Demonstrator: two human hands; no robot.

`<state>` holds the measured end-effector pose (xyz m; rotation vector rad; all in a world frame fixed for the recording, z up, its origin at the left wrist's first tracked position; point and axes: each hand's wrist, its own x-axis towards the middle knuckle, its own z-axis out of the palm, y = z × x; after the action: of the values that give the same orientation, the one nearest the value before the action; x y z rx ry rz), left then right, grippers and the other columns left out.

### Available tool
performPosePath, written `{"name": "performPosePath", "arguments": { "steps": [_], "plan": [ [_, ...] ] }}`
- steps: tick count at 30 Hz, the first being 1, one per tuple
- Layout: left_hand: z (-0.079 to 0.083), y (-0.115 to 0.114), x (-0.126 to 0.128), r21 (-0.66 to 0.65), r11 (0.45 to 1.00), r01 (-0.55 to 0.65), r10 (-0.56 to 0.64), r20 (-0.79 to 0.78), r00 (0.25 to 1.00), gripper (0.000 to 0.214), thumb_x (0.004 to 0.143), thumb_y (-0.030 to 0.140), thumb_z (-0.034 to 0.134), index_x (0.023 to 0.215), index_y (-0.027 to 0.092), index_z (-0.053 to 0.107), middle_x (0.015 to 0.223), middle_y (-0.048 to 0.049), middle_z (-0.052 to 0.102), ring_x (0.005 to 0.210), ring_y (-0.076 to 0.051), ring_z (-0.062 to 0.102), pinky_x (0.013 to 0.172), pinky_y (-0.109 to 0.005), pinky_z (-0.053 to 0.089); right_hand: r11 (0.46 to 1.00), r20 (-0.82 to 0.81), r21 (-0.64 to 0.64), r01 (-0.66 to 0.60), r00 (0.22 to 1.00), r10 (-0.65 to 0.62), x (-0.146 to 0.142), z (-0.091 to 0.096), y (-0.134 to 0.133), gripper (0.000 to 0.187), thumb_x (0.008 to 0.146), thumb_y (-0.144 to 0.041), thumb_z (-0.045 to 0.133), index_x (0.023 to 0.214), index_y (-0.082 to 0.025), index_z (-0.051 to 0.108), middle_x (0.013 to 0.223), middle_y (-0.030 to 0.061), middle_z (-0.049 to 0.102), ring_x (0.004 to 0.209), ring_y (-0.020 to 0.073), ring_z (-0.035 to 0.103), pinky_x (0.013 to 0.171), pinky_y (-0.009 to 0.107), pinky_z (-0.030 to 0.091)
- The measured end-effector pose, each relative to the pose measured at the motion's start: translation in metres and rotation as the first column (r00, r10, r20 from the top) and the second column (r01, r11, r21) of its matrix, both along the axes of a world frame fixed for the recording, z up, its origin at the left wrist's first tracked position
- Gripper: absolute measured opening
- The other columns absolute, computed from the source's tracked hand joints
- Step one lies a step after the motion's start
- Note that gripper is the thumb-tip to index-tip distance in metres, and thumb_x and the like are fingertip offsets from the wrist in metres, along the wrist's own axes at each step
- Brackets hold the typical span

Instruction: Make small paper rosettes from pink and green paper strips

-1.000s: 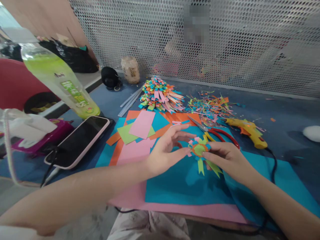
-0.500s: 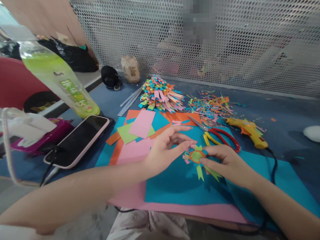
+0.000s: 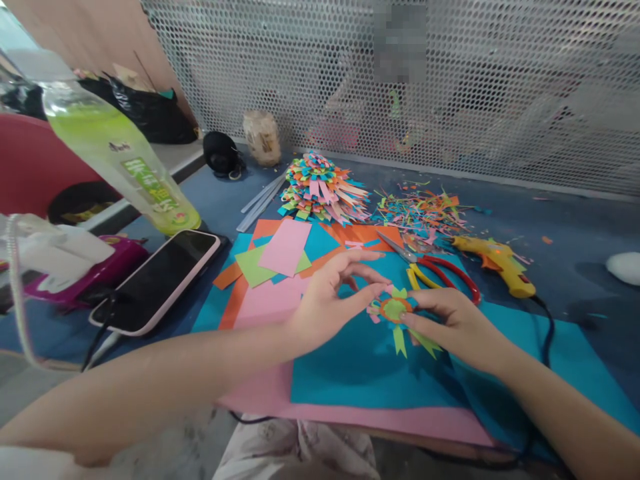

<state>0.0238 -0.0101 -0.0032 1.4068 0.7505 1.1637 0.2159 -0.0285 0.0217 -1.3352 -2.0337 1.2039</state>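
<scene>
A small paper rosette (image 3: 394, 309) has a green centre, an orange ring, and pink, blue and green notched strips round it. My right hand (image 3: 453, 327) grips its right edge between thumb and fingers. On the upper left edge, the thumb and a finger of my left hand (image 3: 333, 300) pinch a pink strip; the index finger stays raised. Below both hands lies a blue paper sheet (image 3: 370, 380) on top of a pink sheet (image 3: 260, 380). Just beyond the rosette are red-handled scissors (image 3: 450, 270) and a tool with yellow handles (image 3: 420, 277).
Behind the sheets stands a layered paper-strip cone (image 3: 323, 190), beside paper scraps (image 3: 423, 217). A yellow glue gun (image 3: 495, 263) lies right, glue sticks (image 3: 260, 203) left. Cut cards (image 3: 285, 247), a phone (image 3: 160, 283) and a drink bottle (image 3: 125, 147) are on the left. Perforated metal (image 3: 320, 73) rises behind.
The rosette and both hands have barely shifted. My left thumb and finger remain at its pink strip, and my right hand keeps its grip.
</scene>
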Motion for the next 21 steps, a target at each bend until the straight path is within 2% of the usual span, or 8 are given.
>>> {"name": "performPosePath", "arguments": {
  "steps": [7, 21],
  "plan": [
    [0.0019, -0.0001, -0.0002, -0.043, 0.999, 0.011, -0.012, -0.013, 1.000, 0.030, 0.078, 0.022, 0.062, 0.105, 0.015, 0.050, 0.084, -0.0043, 0.066, 0.082, -0.014, 0.063, 0.069, -0.026, 0.047, 1.000, 0.020, 0.028, -0.014, 1.000, 0.014, 0.0000, 0.0013, 0.0003, 0.023, 0.083, -0.031, 0.052, 0.066, -0.018, 0.062, 0.054, -0.0023, 0.056, 0.047, 0.0085, 0.048, 0.048, 0.021, 0.039],
    [-0.0004, 0.0011, 0.0014, -0.152, 0.986, 0.067, -0.052, 0.102, 0.993, 0.022, 0.077, 0.020, 0.062, 0.096, 0.016, 0.050, 0.081, -0.0025, 0.062, 0.079, -0.013, 0.061, 0.067, -0.025, 0.046, 1.000, 0.027, 0.010, -0.002, 1.000, 0.001, 0.0007, 0.0005, 0.0003, 0.029, 0.083, -0.034, 0.052, 0.060, -0.017, 0.058, 0.054, -0.0018, 0.056, 0.047, 0.0081, 0.049, 0.048, 0.021, 0.038]
  ]
}}
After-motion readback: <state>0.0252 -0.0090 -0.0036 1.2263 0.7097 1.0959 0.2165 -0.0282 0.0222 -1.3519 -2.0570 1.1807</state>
